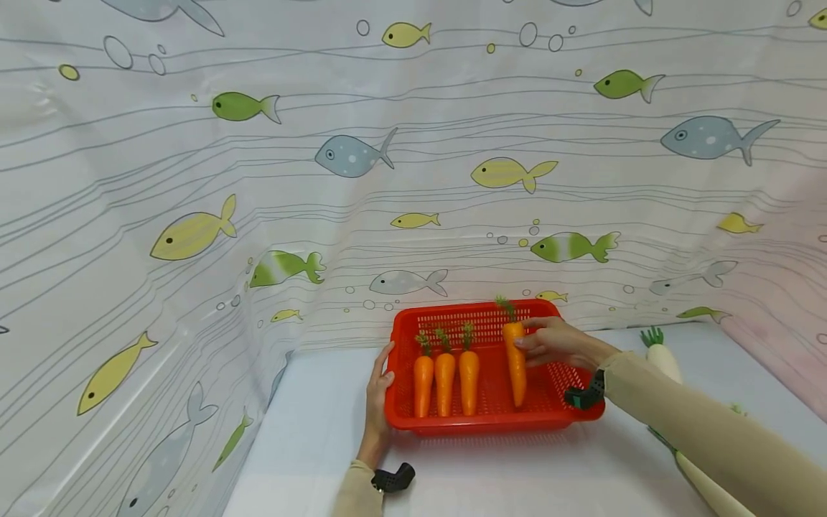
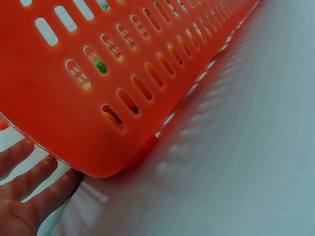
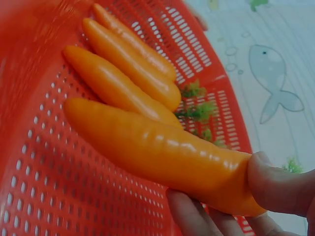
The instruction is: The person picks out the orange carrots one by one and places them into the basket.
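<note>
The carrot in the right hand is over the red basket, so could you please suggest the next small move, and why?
I would probably lay the held carrot down beside the other three carrots: the right hand holds it by its thick end, those three lie in a row in the red basket, and bare floor shows beside them. The left hand touches the basket's side.
</note>
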`<action>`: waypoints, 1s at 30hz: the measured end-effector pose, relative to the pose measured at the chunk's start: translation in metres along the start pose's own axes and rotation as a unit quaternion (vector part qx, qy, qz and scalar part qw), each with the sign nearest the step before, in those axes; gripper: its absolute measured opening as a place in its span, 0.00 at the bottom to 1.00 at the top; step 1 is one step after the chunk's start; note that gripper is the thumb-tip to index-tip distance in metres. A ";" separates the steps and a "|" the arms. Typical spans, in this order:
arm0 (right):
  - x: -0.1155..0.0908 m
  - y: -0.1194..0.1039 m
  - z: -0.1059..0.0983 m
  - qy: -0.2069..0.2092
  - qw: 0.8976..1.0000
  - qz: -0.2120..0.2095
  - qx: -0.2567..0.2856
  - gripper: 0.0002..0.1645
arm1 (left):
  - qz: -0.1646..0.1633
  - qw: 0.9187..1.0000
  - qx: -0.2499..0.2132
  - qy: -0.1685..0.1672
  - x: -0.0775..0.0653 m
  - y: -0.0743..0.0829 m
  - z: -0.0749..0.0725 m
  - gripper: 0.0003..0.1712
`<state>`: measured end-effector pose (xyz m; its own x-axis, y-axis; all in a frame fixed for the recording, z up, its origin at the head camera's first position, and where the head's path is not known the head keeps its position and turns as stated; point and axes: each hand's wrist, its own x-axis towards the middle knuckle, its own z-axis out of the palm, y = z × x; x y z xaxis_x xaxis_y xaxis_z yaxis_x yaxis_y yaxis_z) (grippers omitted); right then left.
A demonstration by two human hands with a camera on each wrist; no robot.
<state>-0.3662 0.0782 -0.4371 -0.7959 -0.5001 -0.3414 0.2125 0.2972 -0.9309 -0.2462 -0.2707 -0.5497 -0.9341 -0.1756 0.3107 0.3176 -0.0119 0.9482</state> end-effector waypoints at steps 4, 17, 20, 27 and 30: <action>0.010 0.002 0.009 0.005 1.000 0.011 -0.010 0.44 | 0.004 1.000 0.001 0.002 -0.001 0.000 -0.001 0.36; 0.030 0.012 0.019 0.012 0.999 0.032 -0.009 0.42 | 0.015 1.000 0.004 0.000 0.000 -0.001 -0.002 0.36; 0.033 0.013 0.020 0.012 0.999 0.038 -0.013 0.42 | 0.013 1.000 0.006 0.000 0.000 -0.001 -0.002 0.36; 0.040 0.012 0.024 0.007 0.998 0.052 -0.031 0.40 | 0.011 1.000 0.007 0.000 0.000 -0.001 -0.002 0.35; 0.044 0.014 0.025 -0.005 0.998 0.058 -0.029 0.36 | 0.015 1.000 0.008 0.000 0.001 -0.003 -0.001 0.35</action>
<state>-0.3843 0.0399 -0.4683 -0.7622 -0.4666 -0.4487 0.2697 0.4012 -0.8754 -0.2475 -0.2722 -0.5522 -0.9244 -0.1765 0.3381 0.3420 0.0086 0.9396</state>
